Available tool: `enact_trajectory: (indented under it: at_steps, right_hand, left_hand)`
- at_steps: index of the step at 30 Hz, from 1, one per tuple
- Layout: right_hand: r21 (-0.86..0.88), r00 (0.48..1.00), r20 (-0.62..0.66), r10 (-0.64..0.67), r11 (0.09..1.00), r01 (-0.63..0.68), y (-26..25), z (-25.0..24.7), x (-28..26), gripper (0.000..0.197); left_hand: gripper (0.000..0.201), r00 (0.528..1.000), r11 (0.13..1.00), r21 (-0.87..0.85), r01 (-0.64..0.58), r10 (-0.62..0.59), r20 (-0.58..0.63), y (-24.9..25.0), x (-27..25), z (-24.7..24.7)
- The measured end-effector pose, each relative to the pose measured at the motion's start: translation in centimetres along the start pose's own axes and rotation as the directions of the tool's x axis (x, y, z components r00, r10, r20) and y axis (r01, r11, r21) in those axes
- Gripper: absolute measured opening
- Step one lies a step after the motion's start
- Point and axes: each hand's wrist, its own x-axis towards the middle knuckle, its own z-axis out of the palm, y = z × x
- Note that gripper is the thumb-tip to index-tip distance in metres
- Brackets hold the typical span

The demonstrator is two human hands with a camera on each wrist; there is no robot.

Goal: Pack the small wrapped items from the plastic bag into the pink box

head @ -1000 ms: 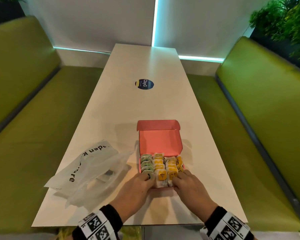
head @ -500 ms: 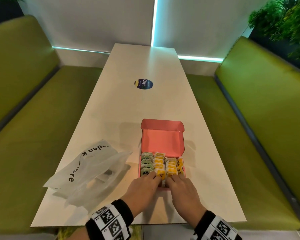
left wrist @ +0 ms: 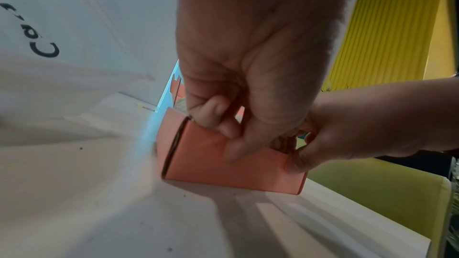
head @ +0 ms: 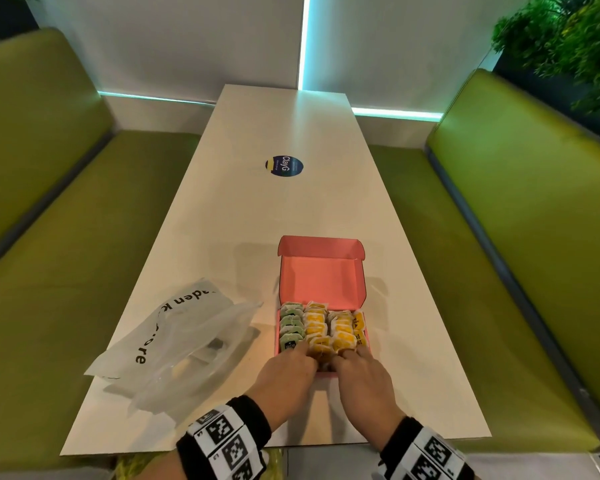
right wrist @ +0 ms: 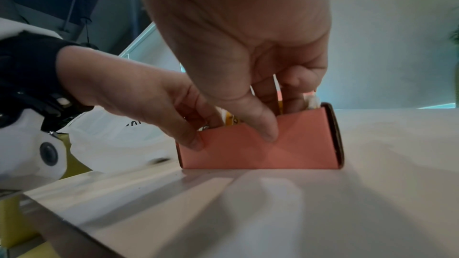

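1. The pink box (head: 321,278) stands on the white table (head: 291,209), near its close edge, with the lid open and leaning away from the person.
2. The box is almost full of small wrapped packets (head: 326,329). They stand in rows: one green row on the left side and yellow rows in the middle and on the right.
3. The left hand (head: 288,372) is at the front left of the box. Its thumb presses on the outside of the front wall and its fingers curl over the rim into the packets, so it grips the wall and the front packets together.
4. The right hand (head: 364,372) does the same at the front right: thumb on the front wall, fingers bent inside among the yellow packets.
5. The plastic bag (head: 177,344) lies flat on the table, just beside the box on the left. Something small and dark shows through it, but I cannot tell if it is a packet.
6. My judgement: the packing is nearly finished. The hands seem to press the last row in place. What is left is perhaps to check the bag.
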Motion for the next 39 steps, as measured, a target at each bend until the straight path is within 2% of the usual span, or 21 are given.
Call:
enact_trajectory:
  at_steps: [2, 3, 5, 8, 15, 18, 19, 21, 23, 25, 27, 28, 29, 30, 32, 34, 36, 39]
  right_hand:
    - [-0.005, 0.999, -0.05, 0.005, 1.0, -0.005, 0.0, -0.5, -0.3, 0.014]
    - [0.014, 1.0, -0.003, -0.009, 1.0, 0.009, 0.0, -0.2, -0.3, 0.015]
    - [0.054, 0.997, 0.054, -0.054, 0.997, 0.051, 0.2, 0.2, -0.6, 0.03]
    - [0.074, 0.999, 0.014, -0.049, 0.996, 0.048, 0.4, 0.4, -0.7, 0.033]
    - [0.099, 0.999, 0.009, -0.038, 0.994, 0.037, 0.4, 0.3, -0.7, 0.03]
    - [0.109, 0.999, 0.012, -0.035, 0.994, 0.034, 0.3, -0.4, -0.7, 0.015]
    - [0.098, 0.999, -0.027, -0.033, 0.995, 0.035, 0.3, -0.5, -0.7, 0.018]
    - [0.069, 0.998, 0.034, -0.055, 0.996, 0.052, -0.1, -0.9, -0.8, 0.019]
    - [0.0, 0.995, 0.06, -0.079, 0.997, 0.079, 0.6, 0.0, -0.6, 0.03]
    - [0.031, 0.997, 0.047, -0.063, 0.998, 0.062, 0.5, -0.4, -0.7, 0.024]
    - [0.053, 0.994, 0.062, -0.095, 0.994, 0.091, 0.8, -0.5, -1.1, 0.037]
    - [0.059, 0.995, 0.055, -0.082, 0.995, 0.079, 0.9, -0.3, -1.0, 0.042]
    - [0.026, 0.997, -0.014, -0.076, 0.997, 0.076, 1.1, -0.2, -1.0, 0.042]
    - [0.012, 0.996, -0.052, -0.072, 0.997, 0.073, 1.2, -0.7, -1.2, 0.037]
    - [0.138, 0.996, -0.091, 0.017, 0.99, -0.004, 1.6, -2.2, -1.0, 0.019]
    - [0.136, 0.984, -0.15, 0.092, 0.988, -0.072, 2.6, -2.3, 0.1, 0.024]
    - [0.102, 0.977, -0.127, 0.174, 0.982, -0.161, 2.8, -2.6, 0.6, 0.027]
    - [0.05, 0.98, -0.053, 0.191, 0.981, -0.189, 2.3, -2.0, 0.3, 0.011]
  left_hand:
    - [0.036, 1.0, 1.0, -0.01, -0.007, 0.007, -0.011, 0.0, 0.0, 0.1]
    - [0.036, 1.0, 1.0, -0.014, -0.008, 0.008, -0.018, 0.0, 0.0, 0.1]
    - [0.036, 1.0, 1.0, -0.022, -0.01, 0.01, -0.03, 0.0, 0.0, 0.2]
    - [0.034, 0.999, 1.0, -0.025, -0.009, 0.008, -0.039, 0.0, 0.0, 0.3]
    - [0.032, 0.998, 0.999, -0.032, -0.015, 0.014, -0.057, -0.4, 0.3, 1.1]
    - [0.032, 0.997, 0.999, -0.042, -0.022, 0.019, -0.068, -0.4, 0.4, 1.2]
    - [0.032, 0.997, 0.999, -0.041, -0.025, 0.022, -0.072, -0.4, 0.4, 1.2]
    - [0.032, 0.996, 0.999, -0.041, -0.029, 0.026, -0.08, -0.5, 0.4, 1.1]
    - [0.032, 0.995, 0.998, -0.054, -0.031, 0.026, -0.095, -0.6, 0.4, 1.1]
    - [0.031, 0.993, 0.997, -0.07, -0.033, 0.025, -0.112, -0.8, 0.3, 1.1]
    - [0.029, 0.991, 0.995, -0.088, -0.041, 0.03, -0.129, -0.9, 0.3, 1.3]
    - [0.029, 0.99, 0.994, -0.099, -0.044, 0.03, -0.138, -0.9, 0.2, 1.3]
    - [0.029, 0.989, 0.994, -0.103, -0.047, 0.031, -0.147, -0.9, 0.2, 1.4]
    - [0.029, 0.988, 0.994, -0.103, -0.047, 0.031, -0.153, -0.9, 0.1, 1.3]
    - [0.03, 0.987, 0.994, -0.1, -0.042, 0.026, -0.157, -0.9, 0.1, 1.3]
    - [0.03, 0.986, 0.995, -0.091, -0.036, 0.02, -0.165, -0.9, 0.1, 1.3]
    - [0.03, 0.984, 0.996, -0.084, -0.032, 0.017, -0.177, -0.9, 0.1, 1.4]
    - [0.027, 0.983, 0.996, -0.078, -0.033, 0.019, -0.18, -1.0, 0.1, 1.8]
